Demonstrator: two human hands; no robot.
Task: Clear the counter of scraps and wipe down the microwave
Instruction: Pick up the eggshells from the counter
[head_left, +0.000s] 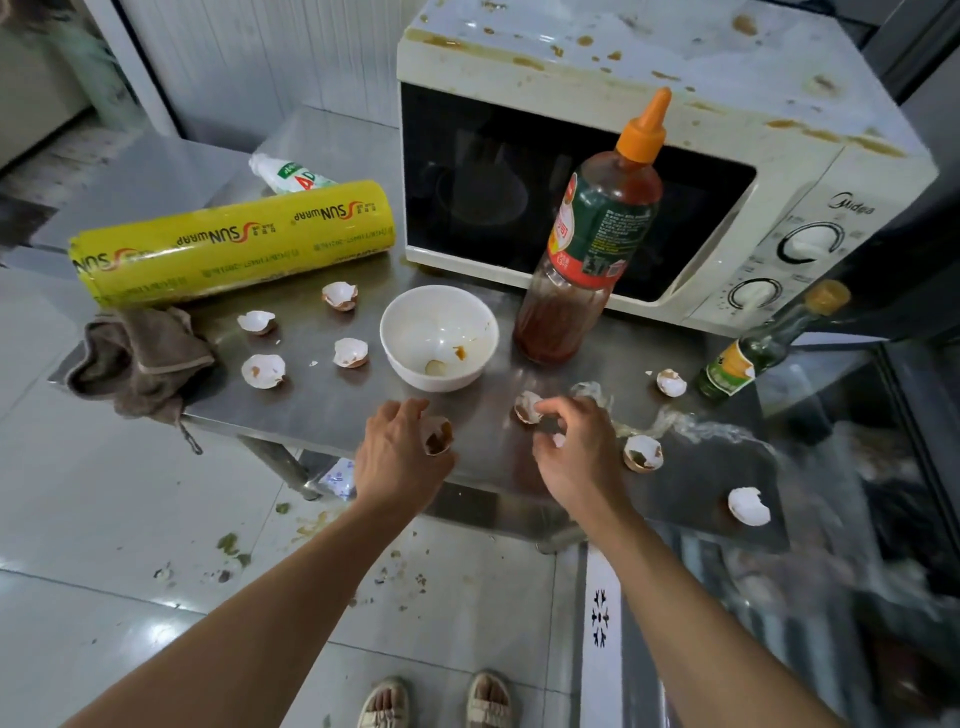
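Several broken eggshells lie scattered on the steel counter (332, 400). My left hand (400, 452) holds one eggshell half (439, 436) near the front edge. My right hand (571, 447) pinches another eggshell (525, 406) between thumb and fingers. More shells lie at left (263, 370) and at right (643, 453), (748, 505). A stained white microwave (779, 171) stands at the back right, its top spattered with brown drips. A crumpled brown cloth (140, 358) hangs over the counter's left edge.
A white bowl (395, 317) with residue sits mid-counter beside a tall sauce bottle (592, 244). A yellow cling-wrap roll (234, 239), a lying white bottle (291, 174) and a dark green bottle (758, 353) are also there. Egg white smears the counter at right (691, 421). The floor is littered with scraps.
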